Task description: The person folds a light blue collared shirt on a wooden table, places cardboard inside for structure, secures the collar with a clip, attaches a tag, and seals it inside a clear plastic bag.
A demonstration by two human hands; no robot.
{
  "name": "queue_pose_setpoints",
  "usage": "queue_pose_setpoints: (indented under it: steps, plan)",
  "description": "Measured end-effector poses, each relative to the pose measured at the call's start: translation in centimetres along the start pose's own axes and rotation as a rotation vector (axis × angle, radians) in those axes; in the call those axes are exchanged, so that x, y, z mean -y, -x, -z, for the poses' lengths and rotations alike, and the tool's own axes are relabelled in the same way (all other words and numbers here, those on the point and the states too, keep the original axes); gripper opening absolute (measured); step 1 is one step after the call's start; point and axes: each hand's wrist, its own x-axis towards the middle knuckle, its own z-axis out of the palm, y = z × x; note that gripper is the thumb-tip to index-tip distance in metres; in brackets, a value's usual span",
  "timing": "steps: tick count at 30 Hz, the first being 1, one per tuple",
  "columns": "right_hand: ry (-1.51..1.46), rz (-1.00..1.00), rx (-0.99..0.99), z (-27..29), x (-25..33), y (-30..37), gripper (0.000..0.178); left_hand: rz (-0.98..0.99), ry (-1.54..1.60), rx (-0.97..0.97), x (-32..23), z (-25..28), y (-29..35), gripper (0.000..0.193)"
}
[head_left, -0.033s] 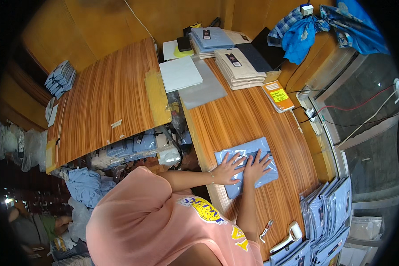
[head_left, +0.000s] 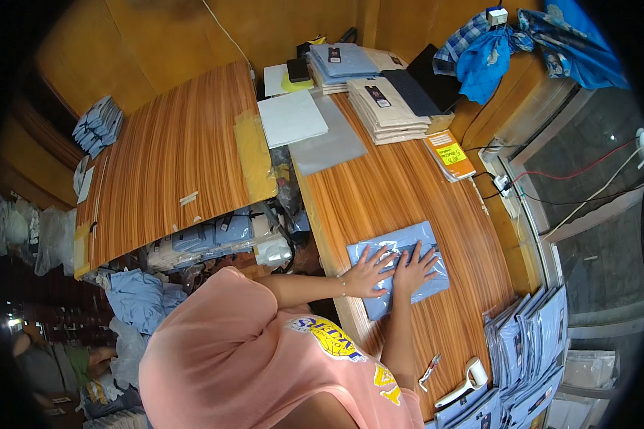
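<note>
A folded light-blue garment (head_left: pixel 401 234) in a shiny clear plastic bag lies flat on the wooden table (head_left: pixel 393 186). My left hand (head_left: pixel 367 272) rests palm down on its left part, fingers spread. Beside it my right hand (head_left: pixel 413 271) also presses flat on the bag, fingers apart. The hands lie close together and partly cover a dark patch on the package. Nearer my right forearm are a small pair of snips (head_left: pixel 430 372) and a white-handled roller (head_left: pixel 465 382).
Stacked bagged blue garments (head_left: pixel 529 336) stand along the table's right edge. Beige packed garments (head_left: pixel 386 114), a dark tablet-like device (head_left: pixel 411 91), an orange notebook (head_left: pixel 449 155) and white sheets (head_left: pixel 291 118) lie toward the back. Another wooden board (head_left: pixel 172 157) stands left, across a gap.
</note>
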Motion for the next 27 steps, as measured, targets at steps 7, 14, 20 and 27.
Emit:
queue_pose_setpoints:
  steps: [7, 14, 20, 27]
  plan:
    - [0.014, 0.004, -0.018, -0.2, 0.4, -0.1, 0.051, 0.027, 0.064, 0.058, 0.4, -0.1, 0.1, 0.066]
    - [0.003, -0.016, -0.009, -0.3, 0.4, -0.2, 0.051, -0.011, 0.048, 0.030, 0.9, -0.2, 0.0, 0.068]
    - [-0.044, -0.004, 0.012, -0.3, 0.5, -0.4, 0.053, 0.027, 0.394, 0.199, 2.8, 1.3, -0.9, 0.065]
    - [-0.095, -0.043, -0.037, -0.5, -0.4, -0.4, 0.058, 0.395, 0.730, -0.443, 19.4, 6.3, -8.2, 0.049]
